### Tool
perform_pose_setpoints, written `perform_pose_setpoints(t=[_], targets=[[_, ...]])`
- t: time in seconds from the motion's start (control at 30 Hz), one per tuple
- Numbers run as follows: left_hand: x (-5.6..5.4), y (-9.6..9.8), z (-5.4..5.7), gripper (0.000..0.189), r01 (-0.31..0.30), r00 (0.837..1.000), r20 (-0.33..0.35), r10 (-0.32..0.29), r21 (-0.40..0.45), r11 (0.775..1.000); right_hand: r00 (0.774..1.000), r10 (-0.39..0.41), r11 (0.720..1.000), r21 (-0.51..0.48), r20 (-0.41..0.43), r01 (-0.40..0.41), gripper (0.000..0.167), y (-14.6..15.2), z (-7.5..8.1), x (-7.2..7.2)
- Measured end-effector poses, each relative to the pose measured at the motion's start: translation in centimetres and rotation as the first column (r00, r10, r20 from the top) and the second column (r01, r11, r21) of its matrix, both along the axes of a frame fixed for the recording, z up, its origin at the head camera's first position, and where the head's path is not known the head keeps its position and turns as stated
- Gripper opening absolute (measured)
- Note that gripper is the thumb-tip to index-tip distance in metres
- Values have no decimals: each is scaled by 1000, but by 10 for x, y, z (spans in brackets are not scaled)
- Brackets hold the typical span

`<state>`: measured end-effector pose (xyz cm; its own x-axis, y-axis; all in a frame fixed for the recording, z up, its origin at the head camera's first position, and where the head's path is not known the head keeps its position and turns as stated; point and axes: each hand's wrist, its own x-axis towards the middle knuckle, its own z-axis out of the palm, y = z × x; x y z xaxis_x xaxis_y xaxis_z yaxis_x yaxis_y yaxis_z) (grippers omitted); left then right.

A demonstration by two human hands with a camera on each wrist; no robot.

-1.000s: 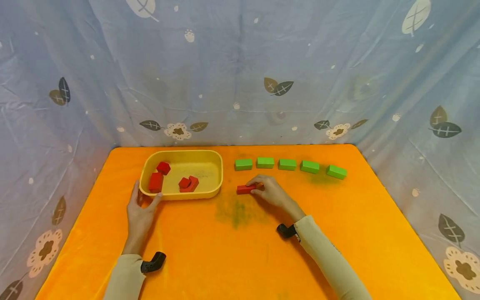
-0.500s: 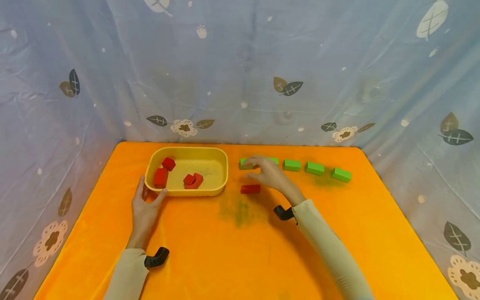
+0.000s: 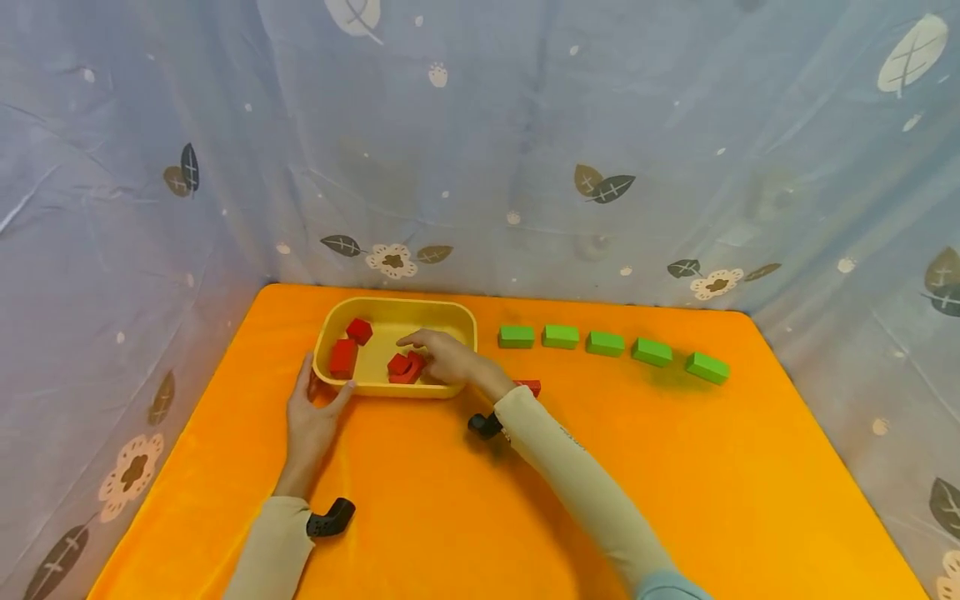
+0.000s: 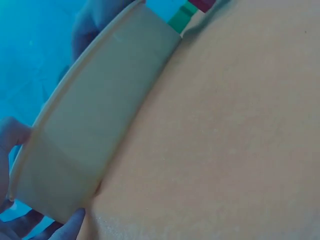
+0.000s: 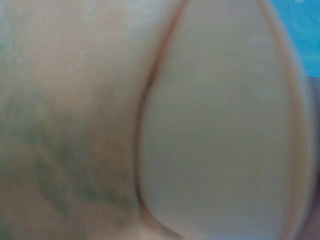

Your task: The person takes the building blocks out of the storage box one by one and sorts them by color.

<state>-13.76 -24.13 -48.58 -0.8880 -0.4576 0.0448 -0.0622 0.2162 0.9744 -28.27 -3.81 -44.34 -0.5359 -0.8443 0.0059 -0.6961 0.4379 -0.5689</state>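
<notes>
A yellow rectangular tub (image 3: 397,390) sits at the back left, and my left hand (image 3: 309,429) grips its front left corner, thumb on the front rim and fingers along the left side. In the left wrist view the tub's wall (image 4: 95,110) shows between thumb and fingers. My right hand (image 3: 448,357) reaches over the tub's right end, fingers extended and close beside a red notched block (image 3: 414,363) and a small red block (image 3: 397,365). A larger red block (image 3: 344,358) and another small red block (image 3: 360,332) lie at the tub's left end. The tub's outside (image 5: 215,125) fills the right wrist view.
Several green blocks (image 3: 561,337) stand in a row right of the tub. Partly hidden behind the right wrist, a red block (image 3: 531,387) lies on the orange cloth (image 3: 420,517). A patterned blue curtain (image 3: 495,150) encloses the back and sides.
My right hand has let go of the red block in front of the green row, lifted and moved left over the tub. The left hand keeps its hold; the head view has shifted.
</notes>
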Motion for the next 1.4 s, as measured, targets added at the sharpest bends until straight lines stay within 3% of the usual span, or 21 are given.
perform_pose_setpoints(t=[0.17,0.37,0.6,0.77,1.0,1.4], targets=[[0,3,0,89,15,1000,9,-15,0,1000,1000,5,1000,22,9,-6,58,-3,-6,0],[2,0,1,89,5,1000,3,-5,4,1000,1000,-2,998,-59,26,3,65,4,3,2],[4,1,-2,89,4,1000,12,-4,-2,1000,1000,-25,979,-202,17,28,37,30,14,6],[4,1,-3,89,9,1000,1,-9,12,1000,993,-101,965,-237,55,112,42,54,18,10],[5,1,-1,89,-15,1000,11,15,9,1000,964,-193,909,-336,185,247,50,97,14,18],[6,3,5,90,-2,999,34,2,-13,1000,915,-307,820,-415,262,394,45,188,1,28]])
